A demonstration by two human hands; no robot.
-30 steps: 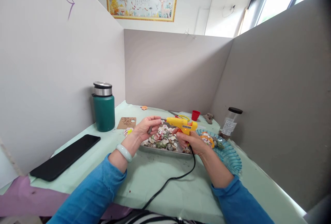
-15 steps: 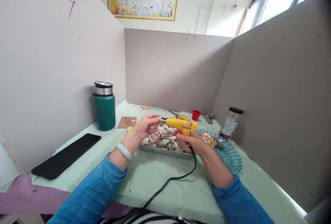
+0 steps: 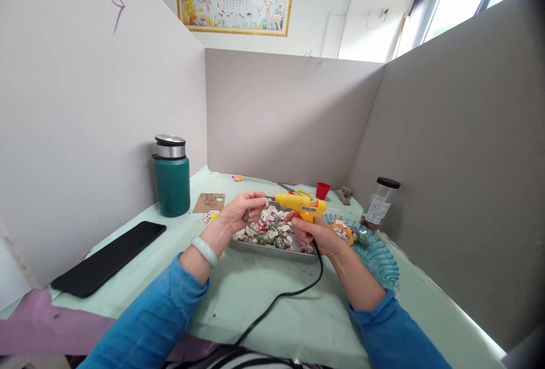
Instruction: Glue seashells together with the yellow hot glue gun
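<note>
A yellow glue gun point(image 3: 298, 204) is gripped at its handle by my right hand point(image 3: 314, 234), its nozzle pointing left. My left hand point(image 3: 242, 211) is closed in a pinch at the nozzle tip, holding a small pale piece point(image 3: 267, 202) that looks like a shell. Beneath both hands lies a metal tray point(image 3: 272, 252) of mixed shells point(image 3: 269, 235). The gun's black cord point(image 3: 283, 295) runs down over the pale green cloth toward the front edge.
At the left stand a green bottle point(image 3: 172, 184) and a black flat case point(image 3: 109, 256), with a brown card point(image 3: 209, 202) nearby. Scissors point(image 3: 303, 193) and a red cup point(image 3: 322, 190) lie behind the tray. A blue plate point(image 3: 383, 261) and a jar point(image 3: 380, 204) are right.
The glue gun has shifted very slightly right, and its nozzle shows a little more beside my left fingertips. Both hands keep their grips.
</note>
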